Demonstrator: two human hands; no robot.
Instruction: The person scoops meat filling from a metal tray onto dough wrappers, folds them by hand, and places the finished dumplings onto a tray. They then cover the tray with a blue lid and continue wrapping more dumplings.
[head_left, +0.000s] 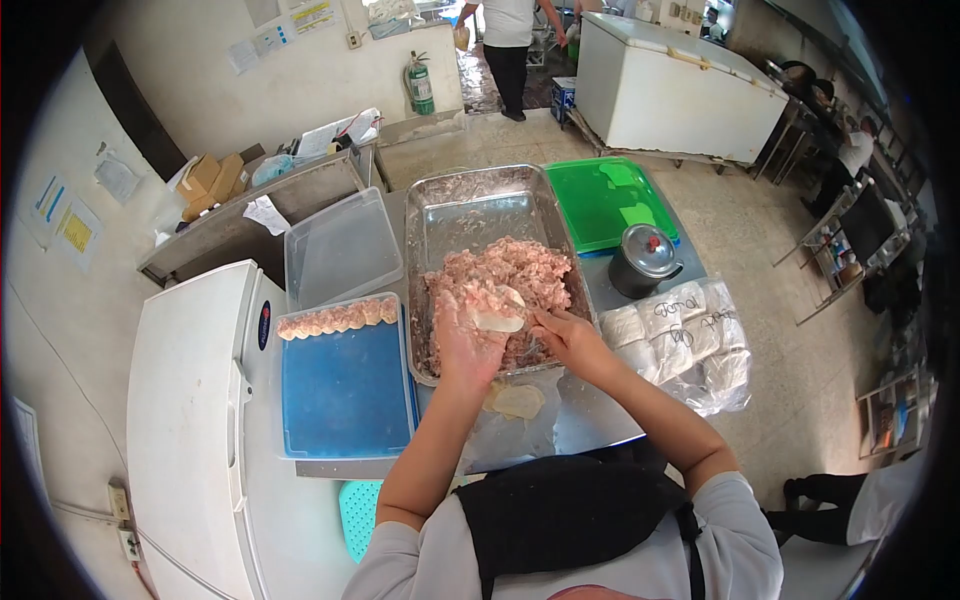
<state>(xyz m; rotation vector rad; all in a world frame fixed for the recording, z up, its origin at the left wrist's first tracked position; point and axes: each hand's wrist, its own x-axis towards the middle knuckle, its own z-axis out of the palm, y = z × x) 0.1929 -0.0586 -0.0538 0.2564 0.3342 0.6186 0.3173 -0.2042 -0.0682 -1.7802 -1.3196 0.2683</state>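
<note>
Over the near part of a metal tray (pixel 419 215) of pink ground meat (pixel 520 265), my left hand (pixel 468 345) holds a pale round wrapper (pixel 497 323) with some meat on it. My right hand (pixel 563 336) is closed beside it, at the wrapper's right edge; what its fingers grip is too small to make out. Pale flat wrappers (pixel 518 401) lie on the metal table just in front of the tray. To the left, a row of filled dumplings (pixel 340 318) lines the far end of a plastic container with a blue base (pixel 347 395).
A clear lid (pixel 343 245) lies behind the blue container. Right of the tray are a green lid (pixel 600 205), a lidded metal pot (pixel 645 262) and bagged white packs (pixel 680 335). A white freezer (pixel 180 400) stands at left. Other people stand farther off.
</note>
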